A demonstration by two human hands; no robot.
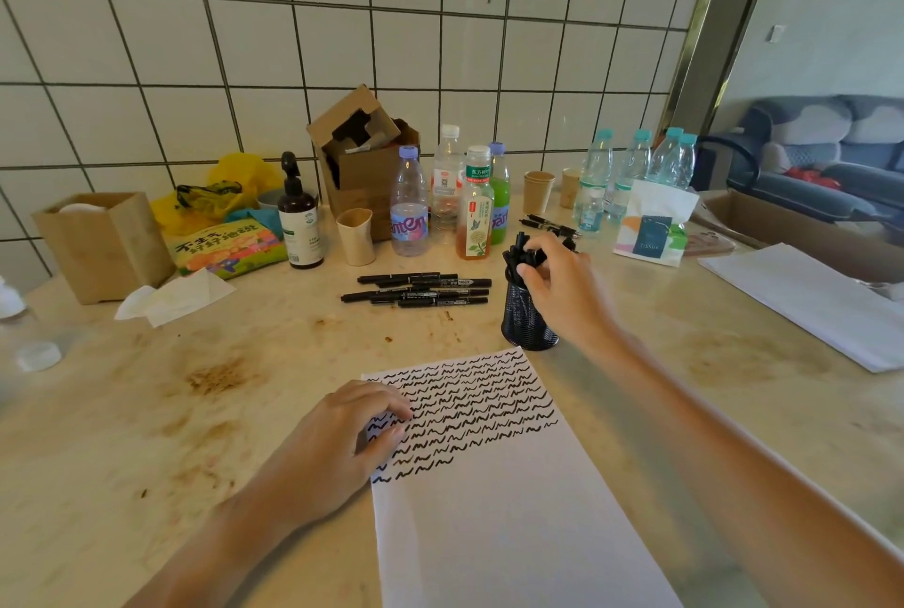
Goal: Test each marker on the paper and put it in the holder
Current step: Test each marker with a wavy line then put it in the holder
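Head view, the only one you have, shows your right hand (555, 282) over the mouth of the black mesh holder (528, 314), fingers curled down among the marker tops (521, 257) that crowd it; whether those fingers pinch a marker or are just letting one go, you cannot tell, because the hand hides the contact. The holder stands just beyond the far right corner of the paper (489, 485), and it looks tall, narrow and packed, so the plain risk is tipping it: a push sideways with the heel of your hand, or a marker forced into a tight bundle, could topple it toward the paper and spill everything. A marker seated only partway could also ride up and fall out. Your left hand (342, 446) rests on the left edge of the paper with fingers loosely bent, pressing down on the scribbled rows and holding nothing; if it lifts or drags, the sheet may skid, and any wet ink under the fingertips could smear. To the left of the holder, well clear of it, lies a cluster of untested markers (420, 289); they lie side by side on the table (195, 411) and would roll if nudged. Beyond the holder stand several bottles (474, 211), near enough that a wide reach could knock one over.
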